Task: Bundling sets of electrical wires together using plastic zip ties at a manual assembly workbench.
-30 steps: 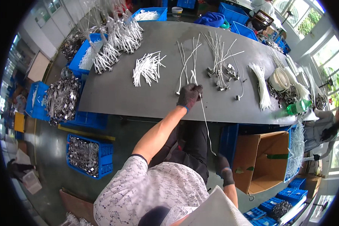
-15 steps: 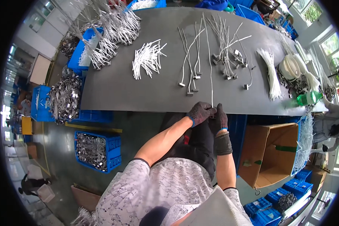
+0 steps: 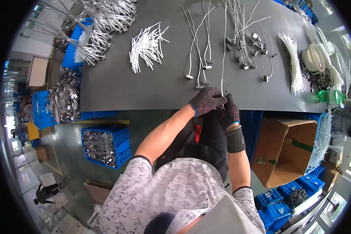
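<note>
At the table's front edge my two hands meet, both in dark knitted gloves. My left hand (image 3: 208, 102) is closed, its fingertips pinching the lower end of a long thin cable (image 3: 223, 58). The rest of that cable stretches away over the tabletop. Close beside it, my right hand (image 3: 231, 110) is closed at the same end, where a small dark connector (image 3: 221, 108) shows between the fingers; the gloves partly hide it. Beyond my hands lie several loose cables with small block ends (image 3: 199, 86), and a tangled bunch of similar cables (image 3: 243, 54).
White sleeves (image 3: 147, 46) lie piled on the grey table (image 3: 117, 85). Cable bundles (image 3: 105, 19) fill the far left, with blue crates (image 3: 121, 144) below. At right are a white strand bundle (image 3: 292, 64), a green bottle (image 3: 331, 96) and an open cardboard box (image 3: 279, 156).
The whole view has shifted, so the tabletop things sit higher in the picture. My hands stay together at the cable's end, with little change in their grip.
</note>
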`<state>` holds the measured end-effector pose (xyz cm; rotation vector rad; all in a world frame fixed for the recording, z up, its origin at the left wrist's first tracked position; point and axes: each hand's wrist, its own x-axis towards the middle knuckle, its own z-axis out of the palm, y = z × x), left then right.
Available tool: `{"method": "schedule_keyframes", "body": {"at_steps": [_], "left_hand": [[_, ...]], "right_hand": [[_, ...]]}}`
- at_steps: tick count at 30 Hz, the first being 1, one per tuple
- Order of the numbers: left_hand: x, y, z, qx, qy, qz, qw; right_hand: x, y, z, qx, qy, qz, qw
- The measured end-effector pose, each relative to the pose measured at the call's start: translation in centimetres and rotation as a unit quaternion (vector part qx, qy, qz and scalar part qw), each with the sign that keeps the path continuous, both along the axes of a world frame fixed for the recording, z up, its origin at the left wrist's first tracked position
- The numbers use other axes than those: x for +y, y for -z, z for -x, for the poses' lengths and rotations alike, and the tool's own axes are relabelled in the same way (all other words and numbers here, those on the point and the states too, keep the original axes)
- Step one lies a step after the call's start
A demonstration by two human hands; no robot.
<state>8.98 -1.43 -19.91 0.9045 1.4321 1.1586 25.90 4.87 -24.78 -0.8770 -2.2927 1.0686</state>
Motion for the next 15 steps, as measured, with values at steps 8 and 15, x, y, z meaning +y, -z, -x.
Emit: {"method": "schedule_keyframes", "body": {"at_steps": [8, 15], "left_hand": [[3.9, 2.6, 10.6, 0.209, 0.033, 0.027, 0.977], [9.1, 5.6, 27.8, 0.435, -0.311, 0.351, 0.769]], "right_hand": [[10.4, -1.5, 4.0, -0.16, 0.225, -0.013, 0.961], [17.7, -1.2, 6.1, -0.188, 0.209, -0.153, 0.948]]}}
